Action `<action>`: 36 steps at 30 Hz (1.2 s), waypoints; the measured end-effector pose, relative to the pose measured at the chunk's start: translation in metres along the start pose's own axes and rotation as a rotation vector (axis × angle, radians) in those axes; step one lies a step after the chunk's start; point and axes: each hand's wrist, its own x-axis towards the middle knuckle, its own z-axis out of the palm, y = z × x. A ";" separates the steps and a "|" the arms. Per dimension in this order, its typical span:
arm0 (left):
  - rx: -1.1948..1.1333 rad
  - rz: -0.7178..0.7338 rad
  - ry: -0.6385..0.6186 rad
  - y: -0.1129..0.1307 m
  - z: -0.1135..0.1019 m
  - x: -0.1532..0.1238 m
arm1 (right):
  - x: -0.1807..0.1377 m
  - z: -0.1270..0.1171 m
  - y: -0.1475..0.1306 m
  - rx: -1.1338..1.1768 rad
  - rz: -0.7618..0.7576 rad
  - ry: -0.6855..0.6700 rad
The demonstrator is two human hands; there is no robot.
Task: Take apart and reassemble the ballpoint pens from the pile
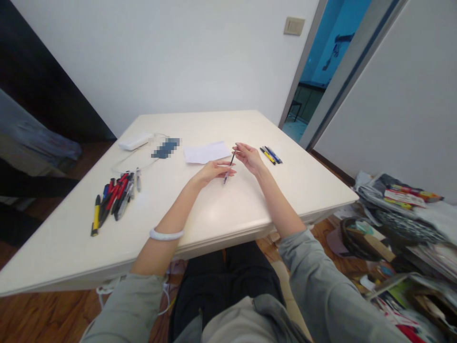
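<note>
i pinch a thin pen (232, 160) in my left hand (211, 173) and hold its top end with my right hand (249, 157), near the white paper (205, 153).

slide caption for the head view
Left hand and right hand hold a pen over a white table, more pens on either side
</note>
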 end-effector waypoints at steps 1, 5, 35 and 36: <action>0.001 0.000 0.000 0.000 0.000 0.000 | 0.000 0.000 0.000 0.002 -0.005 -0.006; -0.009 0.005 0.013 -0.002 -0.001 0.002 | -0.001 -0.001 0.001 -0.022 -0.036 -0.042; -0.028 0.104 0.044 -0.001 -0.003 0.003 | 0.000 0.003 0.003 -0.052 -0.059 -0.225; -0.031 0.106 0.056 0.000 -0.003 0.003 | 0.001 0.002 0.004 -0.087 -0.067 -0.208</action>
